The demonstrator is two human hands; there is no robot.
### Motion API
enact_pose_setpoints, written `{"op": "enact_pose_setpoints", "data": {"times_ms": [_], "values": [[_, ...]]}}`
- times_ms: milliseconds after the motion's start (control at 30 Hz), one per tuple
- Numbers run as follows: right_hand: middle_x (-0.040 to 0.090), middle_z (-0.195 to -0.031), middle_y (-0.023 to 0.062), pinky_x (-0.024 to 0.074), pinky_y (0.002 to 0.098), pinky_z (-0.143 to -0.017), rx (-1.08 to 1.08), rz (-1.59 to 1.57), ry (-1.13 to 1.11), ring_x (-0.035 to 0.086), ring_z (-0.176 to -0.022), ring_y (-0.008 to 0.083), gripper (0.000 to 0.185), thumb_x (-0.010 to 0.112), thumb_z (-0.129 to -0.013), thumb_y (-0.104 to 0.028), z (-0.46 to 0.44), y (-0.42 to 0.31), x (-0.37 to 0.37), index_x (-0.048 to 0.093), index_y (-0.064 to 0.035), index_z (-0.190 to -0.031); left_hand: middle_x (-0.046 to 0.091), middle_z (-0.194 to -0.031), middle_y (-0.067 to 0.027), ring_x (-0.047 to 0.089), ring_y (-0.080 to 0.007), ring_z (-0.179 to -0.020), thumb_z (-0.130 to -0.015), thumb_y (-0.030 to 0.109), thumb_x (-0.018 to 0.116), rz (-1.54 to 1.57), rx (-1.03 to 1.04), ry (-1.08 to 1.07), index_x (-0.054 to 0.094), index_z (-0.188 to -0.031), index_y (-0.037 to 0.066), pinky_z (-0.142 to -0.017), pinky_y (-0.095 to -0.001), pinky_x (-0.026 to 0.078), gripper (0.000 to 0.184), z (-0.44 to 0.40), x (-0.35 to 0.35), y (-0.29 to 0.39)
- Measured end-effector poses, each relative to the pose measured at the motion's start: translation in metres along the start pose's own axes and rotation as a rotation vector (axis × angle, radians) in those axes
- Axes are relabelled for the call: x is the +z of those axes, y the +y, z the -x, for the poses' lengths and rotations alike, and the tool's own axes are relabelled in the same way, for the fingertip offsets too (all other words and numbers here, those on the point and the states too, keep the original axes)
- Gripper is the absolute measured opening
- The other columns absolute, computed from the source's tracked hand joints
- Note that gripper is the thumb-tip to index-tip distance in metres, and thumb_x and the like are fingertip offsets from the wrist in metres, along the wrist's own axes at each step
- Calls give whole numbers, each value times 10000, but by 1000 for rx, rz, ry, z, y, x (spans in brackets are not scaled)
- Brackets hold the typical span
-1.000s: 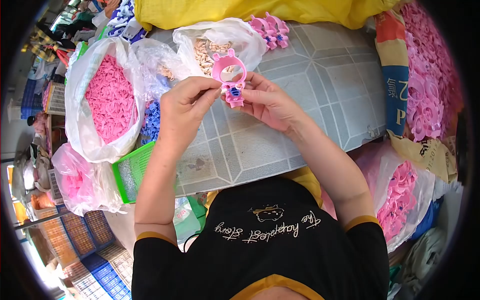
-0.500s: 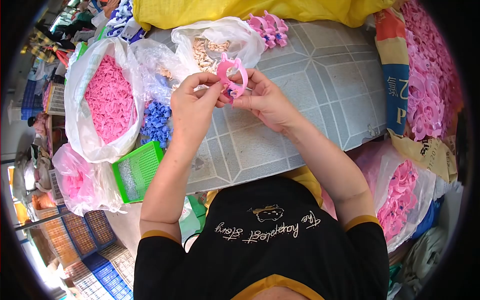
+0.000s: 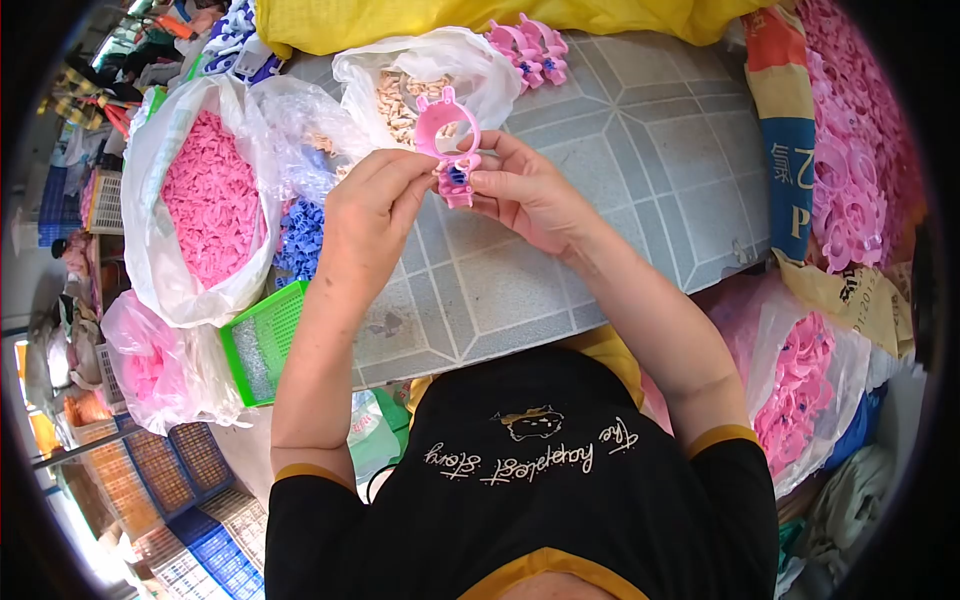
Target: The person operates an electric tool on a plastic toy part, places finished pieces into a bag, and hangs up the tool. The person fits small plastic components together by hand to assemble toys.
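Both hands meet over the table's far left part around a pink ring-shaped plastic piece (image 3: 447,125) with small ears on top and a blue part at its lower end. My right hand (image 3: 527,195) is closed on the lower end of this piece from the right. On the other side, my left hand (image 3: 378,205) has thumb and index finger pinched at its edge; whatever sits between those fingertips is too small to make out. Behind the hands lies an open plastic bag (image 3: 490,75) with beige parts (image 3: 395,105). Similar pink pieces (image 3: 527,52) stand beside that bag.
A white sack of pink parts (image 3: 210,200), blue parts (image 3: 300,238) and a green basket (image 3: 262,340) are on the left. Yellow cloth (image 3: 500,20) covers the far edge of the grey table (image 3: 540,290). Sacks of pink pieces (image 3: 795,390) are on the right.
The pink piece was turned edge-on half a second ago and now shows its ring opening and blue part again. My left hand has shifted slightly to the left and down.
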State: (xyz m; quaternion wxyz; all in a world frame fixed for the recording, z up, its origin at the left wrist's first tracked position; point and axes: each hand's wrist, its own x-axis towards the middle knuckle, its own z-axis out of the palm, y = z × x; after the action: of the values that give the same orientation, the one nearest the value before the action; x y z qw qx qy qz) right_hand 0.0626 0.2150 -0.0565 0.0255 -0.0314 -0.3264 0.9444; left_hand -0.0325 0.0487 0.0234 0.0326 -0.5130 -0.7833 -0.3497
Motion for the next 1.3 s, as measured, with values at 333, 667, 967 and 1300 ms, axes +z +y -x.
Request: {"op": "enact_pose_setpoints", "data": {"times_ms": [333, 667, 967, 1300], "values": [[660, -1170, 98, 555, 299, -922, -11, -17, 0, 674, -1044, 170, 372, 681, -916, -62, -1, 2, -1, 516, -38, -1248, 698, -933, -99, 664, -184, -818, -871, -2, 689, 42, -65, 38, 715, -1035, 15, -720, -270, 515, 167, 1, 8, -2], [666, -1150, 117, 554, 326, -958, 45, -57, -9, 673, -1063, 199, 327, 654, -948, -97, 0, -1, 1, 518, -49, -1241, 692, -923, -90, 665, -156, -823, -867, -2, 696, 128, -118, 54, 712, -1010, -7, -719, -266, 516, 144, -1, 9, -3], [653, -1145, 64, 541, 291, -928, -21, -16, -5, 663, -1039, 155, 338, 683, -915, -58, 0, 2, 0, 538, -64, -1220, 696, -934, -95, 675, -171, -843, -863, 4, 697, 184, -173, 45, 730, -1004, 13, -744, -273, 525, 146, -1, 7, -3], [645, -1171, 64, 526, 309, -951, -59, 17, -2, 656, -1058, 159, 353, 677, -905, -36, 2, 5, -2, 546, -56, -1232, 673, -962, -88, 629, -177, -823, -839, 11, 726, 58, 2, 91, 738, -1008, 32, -721, -277, 507, 172, 6, 19, -10]]}}
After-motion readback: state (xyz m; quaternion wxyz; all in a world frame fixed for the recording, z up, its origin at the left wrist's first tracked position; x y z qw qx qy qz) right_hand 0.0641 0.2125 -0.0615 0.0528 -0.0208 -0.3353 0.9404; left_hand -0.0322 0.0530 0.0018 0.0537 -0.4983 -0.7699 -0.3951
